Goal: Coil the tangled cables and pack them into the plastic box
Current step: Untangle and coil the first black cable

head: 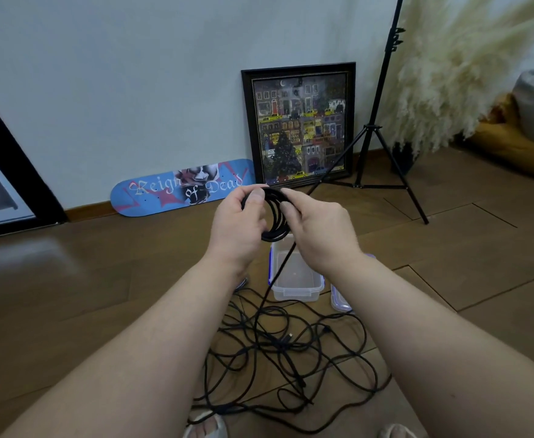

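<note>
A black cable coil [275, 216] of several loops hangs in the air between my hands. My left hand [237, 226] grips its left side, thumb on top. My right hand [319, 229] grips its right side, fingers curled round the loops. A loose strand [278, 267] runs from the coil down to a tangle of black cables [284, 352] spread on the wooden floor. The clear plastic box [295, 292] stands open on the floor below my hands, with nothing inside. Its lid [338, 303] lies beside it on the right, partly hidden by my right forearm.
A framed picture [300, 124] and a blue skateboard deck [183, 188] lean on the wall behind. A black tripod [373, 134] stands at the right, pampas grass [455, 71] and cushions beyond it. My sandalled feet [205, 426] are at the bottom edge.
</note>
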The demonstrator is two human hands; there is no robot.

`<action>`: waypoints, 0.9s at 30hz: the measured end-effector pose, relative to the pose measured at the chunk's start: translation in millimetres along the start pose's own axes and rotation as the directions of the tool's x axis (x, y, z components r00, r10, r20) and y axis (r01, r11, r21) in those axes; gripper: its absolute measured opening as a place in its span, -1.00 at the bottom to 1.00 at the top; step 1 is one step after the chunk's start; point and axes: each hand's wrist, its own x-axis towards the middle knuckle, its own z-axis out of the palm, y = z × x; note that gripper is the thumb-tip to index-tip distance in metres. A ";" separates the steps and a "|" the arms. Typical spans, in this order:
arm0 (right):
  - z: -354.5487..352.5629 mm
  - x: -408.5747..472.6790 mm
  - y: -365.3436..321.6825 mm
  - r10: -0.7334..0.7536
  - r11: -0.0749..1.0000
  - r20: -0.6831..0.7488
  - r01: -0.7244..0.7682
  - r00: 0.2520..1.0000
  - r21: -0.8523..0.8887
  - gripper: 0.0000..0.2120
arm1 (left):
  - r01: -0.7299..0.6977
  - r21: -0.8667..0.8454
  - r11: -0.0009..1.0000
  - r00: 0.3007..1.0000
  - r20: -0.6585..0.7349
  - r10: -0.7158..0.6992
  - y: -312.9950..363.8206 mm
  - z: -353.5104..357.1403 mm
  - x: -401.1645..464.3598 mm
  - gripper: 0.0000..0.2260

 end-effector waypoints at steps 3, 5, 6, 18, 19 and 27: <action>5.7 1.2 -1.3 -0.067 0.994 -0.094 0.058 0.993 -0.097 -0.70 | 0.010 -0.096 0.995 1.000 -0.012 -0.011 2.7 3.0 -2.9 -0.82; 8.7 1.3 -2.0 -0.128 0.985 -0.189 0.103 0.974 -0.135 -0.70 | 0.012 -0.120 0.993 1.000 -0.009 -0.013 4.5 3.7 -5.3 -0.82; 7.9 0.9 -2.8 -0.139 0.982 -0.220 0.106 0.965 -0.156 -0.70 | 0.011 -0.120 0.993 1.000 -0.007 -0.012 4.7 3.4 -5.9 -0.82; -2.3 1.0 -10.1 -0.003 0.997 0.105 -0.005 0.994 0.072 -0.64 | -0.005 -0.042 0.999 0.997 0.083 0.009 5.0 4.0 -7.8 -0.81; -0.6 0.8 -10.2 -0.005 0.996 0.083 -0.003 0.997 0.087 -0.67 | 0.003 -0.060 0.998 0.996 0.090 0.002 5.1 4.6 -7.6 -0.81; -1.3 3.6 0.8 -0.001 0.985 -0.027 0.006 1.000 0.171 -0.68 | -0.040 0.122 0.992 0.993 0.116 0.026 1.5 -0.9 -5.5 -0.76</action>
